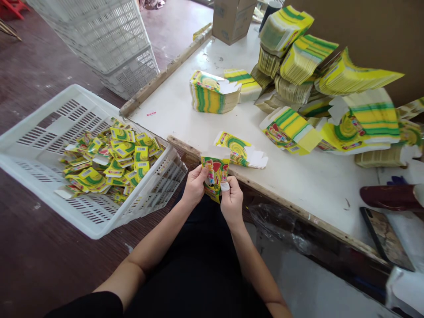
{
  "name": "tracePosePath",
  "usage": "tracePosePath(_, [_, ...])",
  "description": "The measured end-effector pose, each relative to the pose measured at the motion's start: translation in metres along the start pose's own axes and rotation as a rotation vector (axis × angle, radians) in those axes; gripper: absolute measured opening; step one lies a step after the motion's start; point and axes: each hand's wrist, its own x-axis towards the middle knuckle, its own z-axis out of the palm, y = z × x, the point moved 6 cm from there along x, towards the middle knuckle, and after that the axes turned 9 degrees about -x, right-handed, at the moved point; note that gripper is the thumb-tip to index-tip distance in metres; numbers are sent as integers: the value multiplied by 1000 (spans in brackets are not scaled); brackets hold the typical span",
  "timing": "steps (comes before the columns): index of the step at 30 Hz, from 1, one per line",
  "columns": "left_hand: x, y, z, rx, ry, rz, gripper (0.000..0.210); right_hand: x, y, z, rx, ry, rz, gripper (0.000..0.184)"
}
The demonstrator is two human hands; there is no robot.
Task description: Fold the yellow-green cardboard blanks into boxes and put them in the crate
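Both hands grip one yellow-green printed carton (216, 173) upright in front of my body, by the table's front edge. My left hand (194, 185) pinches its left side with the thumb on the printed face. My right hand (232, 198) is closed on its right side, with a white covering on one fingertip. The carton's pale top flap stands up. Just behind it, a small stack of flat cartons (240, 150) lies on the table. To the left, a white plastic basket (96, 221) holds many small folded cartons (114, 161).
The white table (172, 119) has a wooden edge strip. Bundles of flat cartons (215, 95) stand on it, with a tall pile (304, 62) at right. A cardboard box (233, 20) is at the back. A phone (386, 236) lies at right. Stacked white crates (109, 39) stand left.
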Motion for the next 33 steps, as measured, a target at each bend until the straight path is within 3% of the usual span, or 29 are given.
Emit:
tracePosePath(7, [6,6,-3,-10,-14,-49,50,0,-1,6,21,-90,-25,23])
tracePosePath(14, [14,32,-10,52,-12,53,51,-6,3,13,-23,-193,-25,23])
tracePosePath(21, [16,37,-11,108,-6,128,44,-10,-4,13,-64,-233,-84,20])
tracePosePath(25, [5,68,-1,292,-170,136,46,-6,-9,-8,-141,-238,-150,16])
tracePosePath(29, [-20,118,19,733,-415,258,60,-5,-25,-27,-277,-236,-324,9])
tracePosePath(31, [-29,121,30,980,-556,265,70,-7,-38,-33,-344,-183,-449,17])
tracePosePath(33, [-33,107,36,1168,-686,217,83,-9,-50,-35,-404,-136,-561,26])
